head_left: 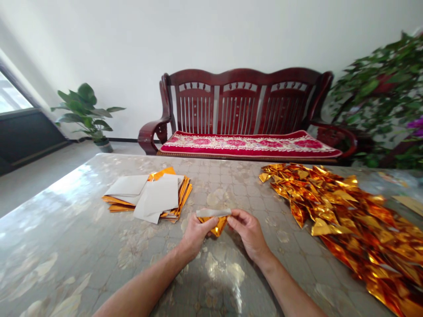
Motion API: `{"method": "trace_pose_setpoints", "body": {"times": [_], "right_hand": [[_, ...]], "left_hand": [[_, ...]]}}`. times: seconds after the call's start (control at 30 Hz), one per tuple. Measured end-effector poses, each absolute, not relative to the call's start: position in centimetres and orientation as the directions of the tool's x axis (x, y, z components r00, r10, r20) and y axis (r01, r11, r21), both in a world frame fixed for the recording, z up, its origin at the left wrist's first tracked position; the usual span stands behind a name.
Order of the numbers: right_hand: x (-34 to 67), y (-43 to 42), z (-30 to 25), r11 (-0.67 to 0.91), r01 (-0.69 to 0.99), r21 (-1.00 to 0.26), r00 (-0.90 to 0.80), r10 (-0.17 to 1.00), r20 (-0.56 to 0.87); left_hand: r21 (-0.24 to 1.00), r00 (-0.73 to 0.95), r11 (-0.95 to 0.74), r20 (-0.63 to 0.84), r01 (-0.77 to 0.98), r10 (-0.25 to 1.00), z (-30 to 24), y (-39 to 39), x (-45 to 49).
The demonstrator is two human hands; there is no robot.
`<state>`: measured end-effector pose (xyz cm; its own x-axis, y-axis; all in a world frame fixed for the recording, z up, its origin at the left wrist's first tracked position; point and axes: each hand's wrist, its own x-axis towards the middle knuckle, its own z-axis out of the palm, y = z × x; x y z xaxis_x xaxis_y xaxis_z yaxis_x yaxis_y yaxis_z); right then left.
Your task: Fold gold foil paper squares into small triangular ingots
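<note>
A partly folded sheet of gold foil paper [218, 226] is held between both hands above the table's middle. Its pale grey-white back shows as a strip along the far edge, and shiny gold folds come to a point toward me. My left hand [197, 231] grips its left side, thumb lying across the gold face. At the right corner, my right hand [247, 229] pinches the paper between thumb and fingers. Left of the hands lies a loose stack of flat foil paper sheets [158, 198], mostly white side up with gold edges showing.
Folded gold foil pieces [343, 215] form a large heap along the table's right side. Clear plastic [393, 180] lies behind it. The patterned table [99, 255] reaches toward a dark red wooden bench [241, 101]. Potted plants [86, 110] stand beyond, left and right.
</note>
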<state>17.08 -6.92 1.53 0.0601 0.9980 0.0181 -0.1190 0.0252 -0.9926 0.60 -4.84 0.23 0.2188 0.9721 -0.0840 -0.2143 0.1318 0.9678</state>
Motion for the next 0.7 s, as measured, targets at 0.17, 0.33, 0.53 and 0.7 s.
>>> {"method": "trace_pose_setpoints", "body": {"times": [0.17,0.33,0.53,0.7], "right_hand": [[17.1,-7.0,1.1,-0.018,-0.214,-0.977,0.031,0.999,-0.025],[17.2,-6.9,0.9,0.029,-0.194,-0.981,0.042,0.999,0.021],[17.4,-7.0,1.0,0.089,-0.166,-0.982,0.017,0.996,0.088],[17.7,-6.9,1.2,0.065,-0.178,-0.982,-0.015,0.998,0.068]], "left_hand": [[0.961,0.230,0.155,-0.101,-0.229,0.968,0.2,-5.0,0.6],[0.931,0.255,0.218,-0.144,-0.293,0.956,0.5,-5.1,0.8],[0.906,0.286,0.224,-0.122,-0.360,0.950,1.0,-5.0,0.6],[0.914,0.317,0.206,-0.091,-0.351,0.944,1.1,-5.1,0.5]]}}
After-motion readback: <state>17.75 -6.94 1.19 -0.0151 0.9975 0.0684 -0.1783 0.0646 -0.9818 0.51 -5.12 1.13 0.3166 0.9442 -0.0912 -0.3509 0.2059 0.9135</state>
